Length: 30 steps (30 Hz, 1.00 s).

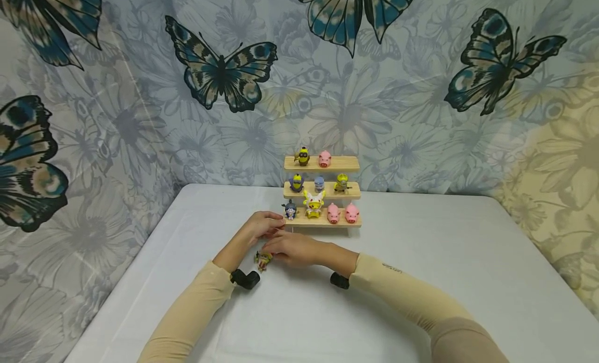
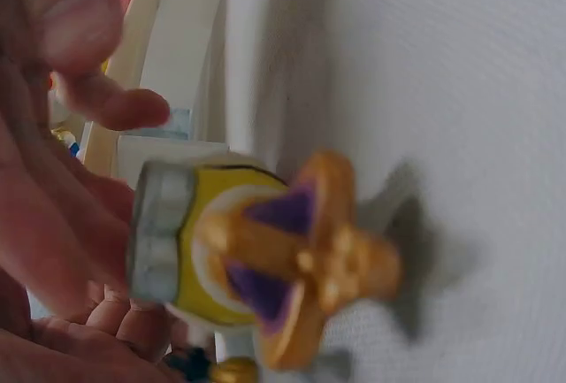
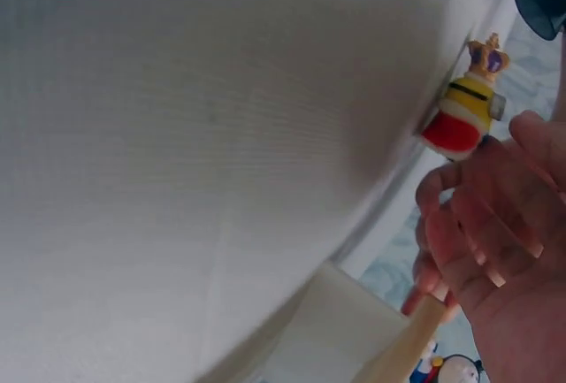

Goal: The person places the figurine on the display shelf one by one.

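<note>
A small toy figurine (image 1: pixel 263 260) with a gold and purple crown, yellow head, goggles and red cape stands on the white table. In the left wrist view the crowned figurine (image 2: pixel 234 241) is close and blurred. My right hand (image 1: pixel 297 248) is right beside it, fingers loosely bent; in the right wrist view the palm and fingers (image 3: pixel 495 224) show no grip around the figurine (image 3: pixel 464 113). My left hand (image 1: pixel 262 225) reaches to the left end of the shelf's lowest tier (image 1: pixel 323 222). Whether its fingertips pinch the board or only touch it is hidden.
The three-tier wooden display stand holds several figurines, among them pink pigs (image 1: pixel 342 213), a white-eared yellow figurine (image 1: pixel 313 204), a grey figurine (image 1: pixel 290 210) and yellow ones (image 1: pixel 303 156) higher up. Behind the table hangs a butterfly-patterned cloth (image 1: pixel 262 134).
</note>
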### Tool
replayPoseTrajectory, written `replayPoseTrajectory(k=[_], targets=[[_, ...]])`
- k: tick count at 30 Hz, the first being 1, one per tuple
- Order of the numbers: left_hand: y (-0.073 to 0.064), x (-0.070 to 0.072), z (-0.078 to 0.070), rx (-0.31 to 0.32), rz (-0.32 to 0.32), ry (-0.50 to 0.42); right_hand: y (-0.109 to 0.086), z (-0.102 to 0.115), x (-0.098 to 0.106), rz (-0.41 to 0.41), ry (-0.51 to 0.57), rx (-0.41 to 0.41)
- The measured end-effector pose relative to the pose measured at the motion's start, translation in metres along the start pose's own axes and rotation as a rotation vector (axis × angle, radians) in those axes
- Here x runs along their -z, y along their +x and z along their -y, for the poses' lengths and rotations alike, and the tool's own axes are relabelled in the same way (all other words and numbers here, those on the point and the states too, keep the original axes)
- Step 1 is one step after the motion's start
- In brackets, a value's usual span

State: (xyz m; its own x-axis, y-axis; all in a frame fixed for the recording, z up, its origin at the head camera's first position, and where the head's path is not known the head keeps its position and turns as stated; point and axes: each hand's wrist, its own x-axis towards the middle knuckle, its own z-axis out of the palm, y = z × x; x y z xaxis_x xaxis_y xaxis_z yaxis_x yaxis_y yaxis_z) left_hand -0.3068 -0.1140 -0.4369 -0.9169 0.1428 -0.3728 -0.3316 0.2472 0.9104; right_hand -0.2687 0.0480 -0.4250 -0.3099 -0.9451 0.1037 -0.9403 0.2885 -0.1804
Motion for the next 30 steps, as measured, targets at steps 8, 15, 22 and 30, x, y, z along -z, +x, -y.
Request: replayPoseTrajectory(k=[8, 15, 22, 30], targets=[[-0.001, 0.000, -0.003, -0.002, -0.004, -0.030, 0.004, 0.006, 0.007, 0.032, -0.122, -0.033], [-0.002, -0.001, -0.002, 0.005, -0.001, -0.012, 0.005, 0.011, 0.004, 0.033, -0.166, -0.064], [-0.004, -0.002, 0.000, 0.012, 0.001, -0.010, 0.005, 0.013, 0.001, 0.015, -0.277, 0.009], [-0.005, -0.001, -0.003, 0.018, 0.004, -0.008, 0.004, 0.018, 0.004, 0.096, -0.518, 0.034]])
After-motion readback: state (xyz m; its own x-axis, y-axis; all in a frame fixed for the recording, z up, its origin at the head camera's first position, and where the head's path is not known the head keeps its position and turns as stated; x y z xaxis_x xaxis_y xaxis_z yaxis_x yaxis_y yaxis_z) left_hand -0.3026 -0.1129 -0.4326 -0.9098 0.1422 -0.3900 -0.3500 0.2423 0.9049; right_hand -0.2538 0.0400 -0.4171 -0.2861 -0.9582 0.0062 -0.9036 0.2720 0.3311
